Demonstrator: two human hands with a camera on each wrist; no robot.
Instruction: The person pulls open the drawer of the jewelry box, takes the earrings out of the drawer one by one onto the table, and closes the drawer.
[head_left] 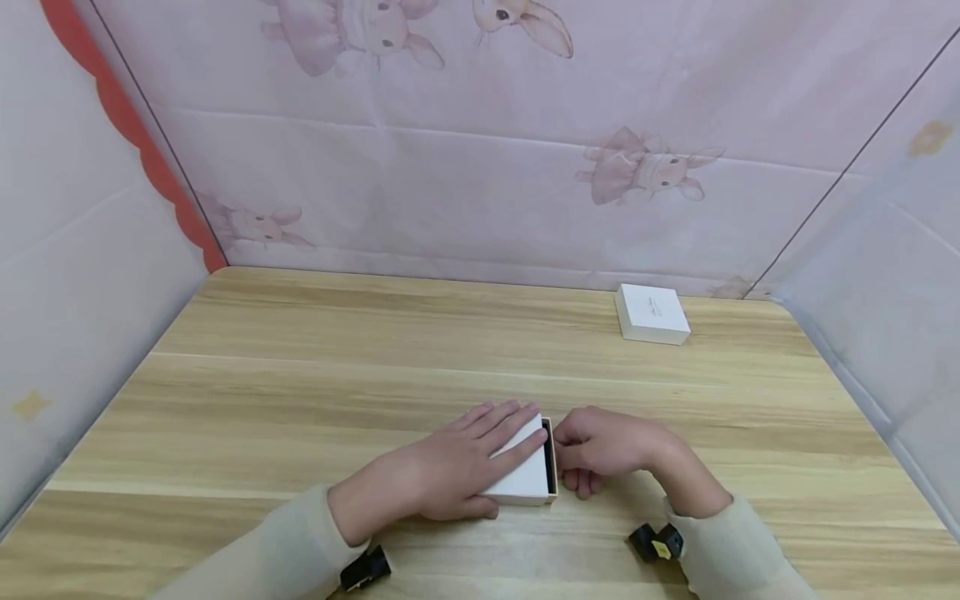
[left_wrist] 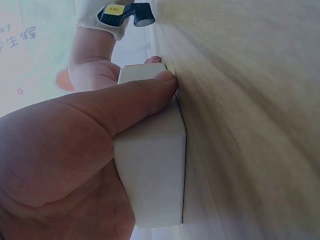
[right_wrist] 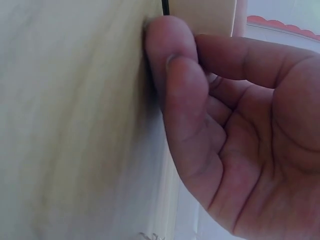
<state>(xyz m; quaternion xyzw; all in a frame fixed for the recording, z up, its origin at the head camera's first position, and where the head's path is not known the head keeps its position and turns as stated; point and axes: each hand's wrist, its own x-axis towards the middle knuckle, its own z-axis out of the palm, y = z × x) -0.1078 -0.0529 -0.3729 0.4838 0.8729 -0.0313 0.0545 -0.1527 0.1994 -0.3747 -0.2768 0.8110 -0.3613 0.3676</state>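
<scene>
A white drawer box point(head_left: 525, 480) lies on the table, its inner drawer point(head_left: 550, 457) out a little at the right end, showing a black inside and a tan rim. My left hand point(head_left: 468, 462) holds the outer sleeve, fingers laid across its top and the thumb along the near side. In the left wrist view that thumb point(left_wrist: 145, 97) presses on the white wall. Close against the drawer's right end, my right hand point(head_left: 611, 446) has curled fingers and pinches at that end. The right wrist view shows its thumb meeting the forefinger beside the pale box wall point(right_wrist: 202, 15); the pinched part is hidden.
A second white box point(head_left: 652, 314) with small print on its lid stands at the back right of the wooden table point(head_left: 337, 325). Behind the table hangs a pink cloth point(head_left: 480, 200) with rabbit pictures, and pale cloth walls close off both sides.
</scene>
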